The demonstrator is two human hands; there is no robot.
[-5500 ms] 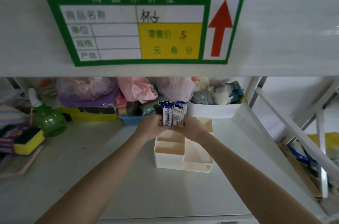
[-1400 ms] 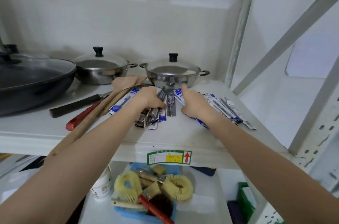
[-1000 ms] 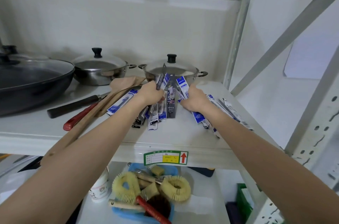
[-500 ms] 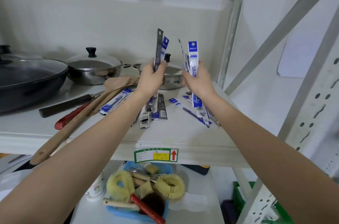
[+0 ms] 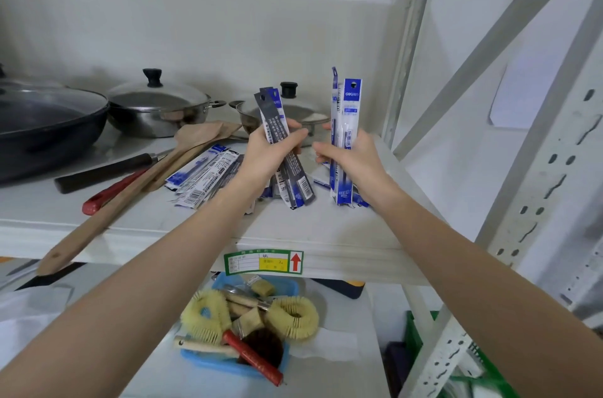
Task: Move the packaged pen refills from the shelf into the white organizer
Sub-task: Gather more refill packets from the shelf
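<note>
My left hand [image 5: 266, 151] grips a bundle of grey and blue refill packs [image 5: 273, 117], held upright over the white shelf [image 5: 326, 231]. My right hand [image 5: 350, 158] grips a second upright bundle of blue and white refill packs [image 5: 346, 117], its lower ends near the shelf surface. More refill packs [image 5: 204, 176] lie flat on the shelf to the left of my hands. The white organizer is out of view.
Two lidded steel pots [image 5: 156, 107] and a dark pan [image 5: 39, 123] stand at the back of the shelf. Wooden spatulas [image 5: 137, 182] and a red-handled tool [image 5: 111, 192] lie on the left. A blue basket of brushes [image 5: 241, 332] sits on the lower shelf. A metal upright [image 5: 399, 48] stands on the right.
Both hands picked up bundles of refill packs from the shelf and stood them upright. In the last half second the bundles came down with their lower ends close to the shelf.
</note>
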